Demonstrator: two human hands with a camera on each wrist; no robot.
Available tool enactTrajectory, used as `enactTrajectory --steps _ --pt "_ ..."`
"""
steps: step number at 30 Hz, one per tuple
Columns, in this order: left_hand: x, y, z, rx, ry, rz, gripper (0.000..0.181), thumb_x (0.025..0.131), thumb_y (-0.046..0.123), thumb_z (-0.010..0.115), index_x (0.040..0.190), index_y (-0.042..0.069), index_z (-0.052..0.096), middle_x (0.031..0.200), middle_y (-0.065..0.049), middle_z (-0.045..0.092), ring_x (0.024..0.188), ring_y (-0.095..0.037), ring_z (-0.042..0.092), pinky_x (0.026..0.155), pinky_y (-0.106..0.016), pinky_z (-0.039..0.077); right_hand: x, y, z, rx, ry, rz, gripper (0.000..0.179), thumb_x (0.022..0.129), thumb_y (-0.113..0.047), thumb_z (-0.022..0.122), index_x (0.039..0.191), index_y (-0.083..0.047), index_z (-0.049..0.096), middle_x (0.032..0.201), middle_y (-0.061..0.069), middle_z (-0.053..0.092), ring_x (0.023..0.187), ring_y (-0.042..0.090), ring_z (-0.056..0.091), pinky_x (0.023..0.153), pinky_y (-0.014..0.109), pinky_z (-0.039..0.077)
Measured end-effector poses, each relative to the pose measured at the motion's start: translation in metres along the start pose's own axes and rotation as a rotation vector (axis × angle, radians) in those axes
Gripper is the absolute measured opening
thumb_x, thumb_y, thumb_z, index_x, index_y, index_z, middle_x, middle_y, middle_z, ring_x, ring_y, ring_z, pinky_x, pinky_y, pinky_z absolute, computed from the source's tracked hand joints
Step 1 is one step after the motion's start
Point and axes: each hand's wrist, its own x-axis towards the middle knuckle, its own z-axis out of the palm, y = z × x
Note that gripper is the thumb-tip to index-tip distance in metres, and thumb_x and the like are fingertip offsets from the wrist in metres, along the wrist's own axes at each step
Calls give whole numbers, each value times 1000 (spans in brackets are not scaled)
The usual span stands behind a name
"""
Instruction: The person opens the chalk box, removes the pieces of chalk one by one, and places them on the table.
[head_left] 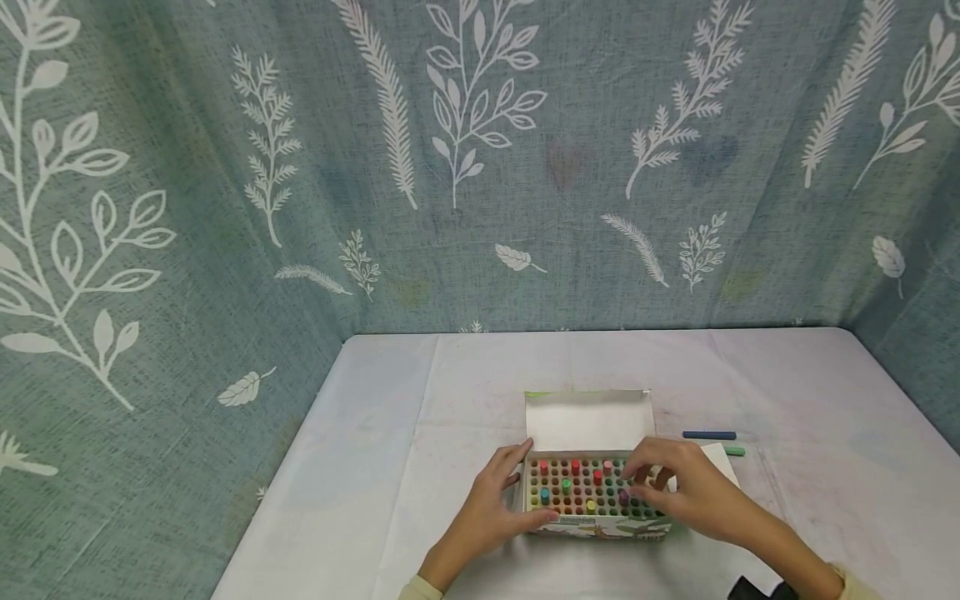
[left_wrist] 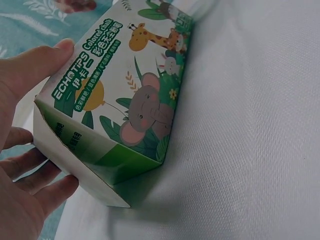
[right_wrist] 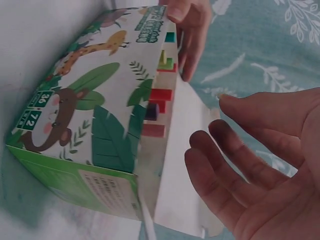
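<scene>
A chalk box (head_left: 592,527) with cartoon animals on it stands on the table, its lid (head_left: 588,421) folded back. Its holed insert carries several upright chalks, among them a teal chalk (head_left: 544,497), a yellow chalk (head_left: 591,507) and a purple chalk (head_left: 623,497). My left hand (head_left: 491,500) holds the box's left end, thumb at the front edge and fingers against the side flap (left_wrist: 95,180). Over the right part of the insert hovers my right hand (head_left: 690,492), fingers loosely bent. Between its thumb and fingertips nothing shows in the right wrist view.
Right of the box, a dark blue chalk (head_left: 708,435) and a partly covered green chalk (head_left: 735,452) lie on the white tablecloth (head_left: 390,467). A white flap or sheet (head_left: 722,462) sticks out behind my right hand. A black object (head_left: 750,590) is at the lower edge. Leaf-patterned curtain (head_left: 480,233) surrounds the table.
</scene>
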Motion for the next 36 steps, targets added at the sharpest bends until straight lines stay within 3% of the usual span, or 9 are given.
enactTrajectory --steps 6,9,18,26,36 --pt "-3 28 -11 -34 -9 17 83 69 32 74 136 7 32 125 -11 40 115 -29 41 89 -41 45 1 6 7 16 -39 17 18 74 -7 69 86 -19 63 81 -4 58 71 5 55 52 20 51" --pt "-3 34 -14 -23 -13 20 83 69 32 74 135 5 32 124 -12 41 114 -29 42 89 -40 45 0 11 11 9 -49 17 17 74 -7 69 85 -18 63 80 -5 58 70 5 54 52 20 50" --pt "0 -3 -3 28 2 32 87 67 40 74 138 20 29 127 5 38 116 -16 41 90 -33 45 -1 19 22 -19 -87 63 16 74 -6 68 83 -17 62 79 -7 54 64 4 51 48 18 46" --pt "0 -4 -3 26 -2 31 87 66 40 74 137 20 29 127 4 39 116 -16 41 90 -33 46 1 20 26 -75 -149 74 13 77 -7 66 83 -17 62 80 -9 52 67 0 50 55 17 48" --pt "2 4 -6 24 -23 -6 86 67 37 75 137 16 30 126 1 39 115 -19 42 91 -36 44 1 18 25 -184 -126 31 12 76 -10 66 79 -21 62 77 -13 50 65 -2 46 53 17 45"
